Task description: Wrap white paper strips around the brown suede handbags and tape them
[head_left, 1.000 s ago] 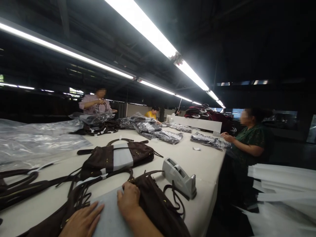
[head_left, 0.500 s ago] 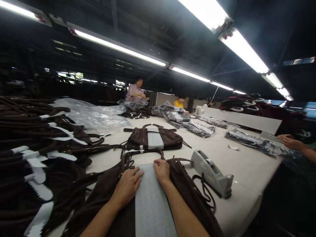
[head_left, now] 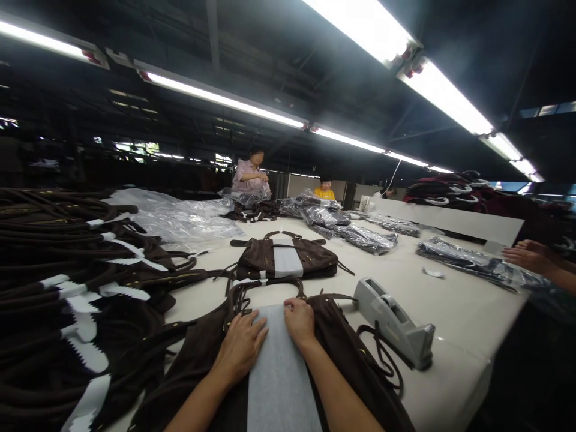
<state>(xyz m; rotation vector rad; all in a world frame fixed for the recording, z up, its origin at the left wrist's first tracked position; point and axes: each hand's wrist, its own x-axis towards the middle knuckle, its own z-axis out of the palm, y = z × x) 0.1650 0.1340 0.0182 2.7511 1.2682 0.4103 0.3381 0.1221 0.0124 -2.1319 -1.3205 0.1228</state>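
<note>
A dark brown handbag lies in front of me, with a pale grey strip of paper [head_left: 279, 378] laid lengthwise over its middle. My left hand [head_left: 243, 345] rests flat on the handbag [head_left: 204, 342], fingers stretched out and the tips on the strip's left edge. At the strip's upper right corner, my right hand [head_left: 299, 321] has its fingers curled and pinched on the paper. The bag's looped handle [head_left: 270, 282] sticks out beyond both hands. A grey tape dispenser [head_left: 393, 321] stands to the right of the bag, and a thin dark strap curls between them.
Brown handbags with white toothed wraps [head_left: 87, 342] are piled at the left. Ahead lies another handbag [head_left: 306, 258] with a paper band. Clear plastic bags [head_left: 175, 219] and plastic-wrapped goods [head_left: 351, 231] lie farther back. A co-worker's hands [head_left: 526, 258] are at the right edge.
The view has shifted slightly. My hands stay at the same places on the strip and bag. At the right, the co-worker's hands have opened out over a plastic-wrapped package.
</note>
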